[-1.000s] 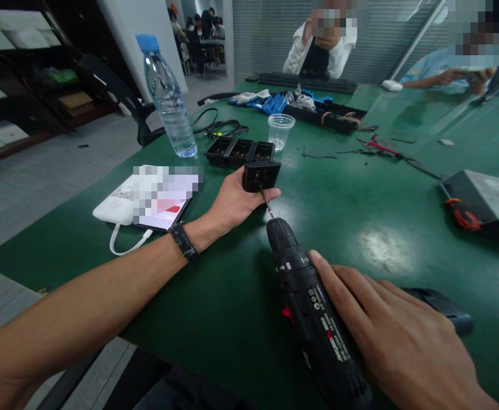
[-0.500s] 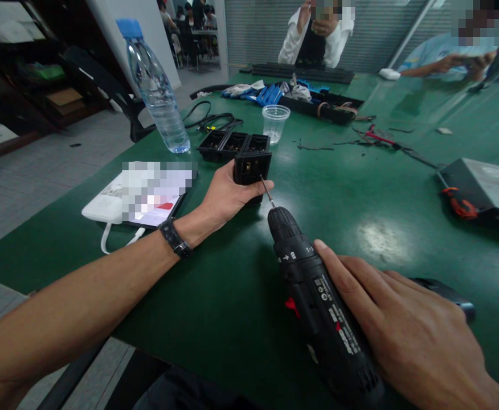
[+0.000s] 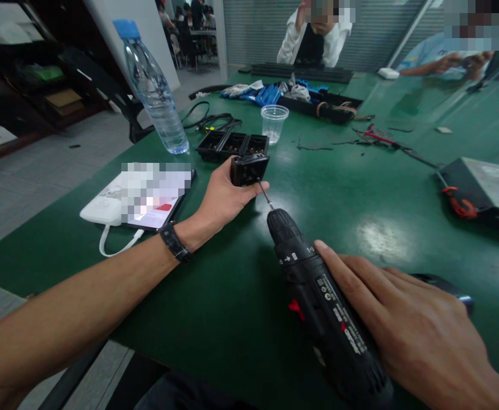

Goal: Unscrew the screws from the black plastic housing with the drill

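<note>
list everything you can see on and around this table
green table: one, fills the view
water bottle: one, clear with blue cap, far left
plastic cup: one, clear, centre back
housing row: one, black, three compartments, behind the left hand
cables: a bundle, black, beside the bottle
power bank: one, white, left, partly under a phone
long tray: one, black, far side, blue items in it
box: one, black, orange wires, right edge
other people: two, white sleeve and light blue sleeve, far side
drill: one, black, bit tip at the housing
black housing: one, in left grip
left hand: grip shut on the black housing, dark watch on wrist
right hand: grip around the drill
</note>
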Motion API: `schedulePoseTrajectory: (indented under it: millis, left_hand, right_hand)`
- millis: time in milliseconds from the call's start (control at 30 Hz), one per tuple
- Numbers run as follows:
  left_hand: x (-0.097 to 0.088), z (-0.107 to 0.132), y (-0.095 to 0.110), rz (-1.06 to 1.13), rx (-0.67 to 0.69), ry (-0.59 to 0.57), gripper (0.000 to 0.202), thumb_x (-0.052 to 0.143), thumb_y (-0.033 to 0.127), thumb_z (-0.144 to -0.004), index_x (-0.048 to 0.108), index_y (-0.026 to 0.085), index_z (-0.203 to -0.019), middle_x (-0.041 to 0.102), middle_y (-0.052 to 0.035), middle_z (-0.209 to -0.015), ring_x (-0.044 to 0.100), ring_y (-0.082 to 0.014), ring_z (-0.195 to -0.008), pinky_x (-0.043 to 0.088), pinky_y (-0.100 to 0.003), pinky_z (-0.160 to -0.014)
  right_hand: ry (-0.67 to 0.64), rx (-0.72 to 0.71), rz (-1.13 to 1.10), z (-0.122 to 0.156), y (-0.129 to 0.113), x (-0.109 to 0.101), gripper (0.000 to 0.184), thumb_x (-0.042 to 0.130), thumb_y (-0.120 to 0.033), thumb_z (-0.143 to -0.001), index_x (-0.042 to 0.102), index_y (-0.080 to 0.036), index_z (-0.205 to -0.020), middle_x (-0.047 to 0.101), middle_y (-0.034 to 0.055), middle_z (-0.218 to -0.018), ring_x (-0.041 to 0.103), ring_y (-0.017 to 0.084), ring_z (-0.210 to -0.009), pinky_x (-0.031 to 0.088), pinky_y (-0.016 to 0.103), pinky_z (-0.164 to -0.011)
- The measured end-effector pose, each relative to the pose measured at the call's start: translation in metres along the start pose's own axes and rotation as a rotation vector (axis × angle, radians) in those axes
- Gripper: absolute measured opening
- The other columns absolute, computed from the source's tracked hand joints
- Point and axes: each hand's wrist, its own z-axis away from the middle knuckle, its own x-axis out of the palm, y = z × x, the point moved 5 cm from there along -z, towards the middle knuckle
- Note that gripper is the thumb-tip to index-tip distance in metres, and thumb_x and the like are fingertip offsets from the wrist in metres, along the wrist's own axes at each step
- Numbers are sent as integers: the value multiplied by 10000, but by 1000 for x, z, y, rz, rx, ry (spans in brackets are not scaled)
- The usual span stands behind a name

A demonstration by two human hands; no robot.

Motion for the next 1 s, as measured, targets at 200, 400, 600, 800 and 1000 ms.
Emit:
schedulePoseTrajectory:
  millis: [200,400,600,800,1000]
  left_hand:
    - [-11,-1,3,-194,57,45,422,800,278,-774,558,203,-1111,685,-56,-1095,637,-227,-1054,506,-416,-979]
    - [-14,4,22,-437,116,59,464,675,167,-793,471,222,-1205,611,-101,-1235,605,-240,-1129,470,-448,-1027]
    - [-24,0,22,-601,99,34,447,650,198,-806,454,225,-1207,613,-84,-1103,626,-245,-966,511,-446,-903]
    - [-26,-4,29,-671,172,-62,271,656,188,-809,608,232,-1072,584,-75,-1173,617,-253,-1032,519,-441,-934]
    - [-30,-6,42,-641,198,-18,388,690,166,-783,609,250,-1154,622,-57,-1160,621,-250,-1069,503,-418,-963]
  right_hand:
    - [17,42,-21,2,4,0,730,456,-99,-876,326,-133,-1594,717,89,-1082,642,196,-694,505,319,-561]
    - [-20,20,-55,7,0,4,727,455,-128,-922,271,-146,-1625,709,118,-1200,696,221,-815,583,357,-656]
    - [-13,-14,-73,8,-1,5,731,500,-211,-932,275,-131,-1623,716,130,-1212,718,243,-878,612,370,-701]
    - [-17,-3,-53,7,0,6,791,520,-146,-874,272,-133,-1625,715,131,-1219,717,251,-864,612,377,-705]
    - [-17,1,-55,4,0,6,758,474,-81,-873,298,-130,-1609,717,121,-1201,715,227,-849,612,363,-688]
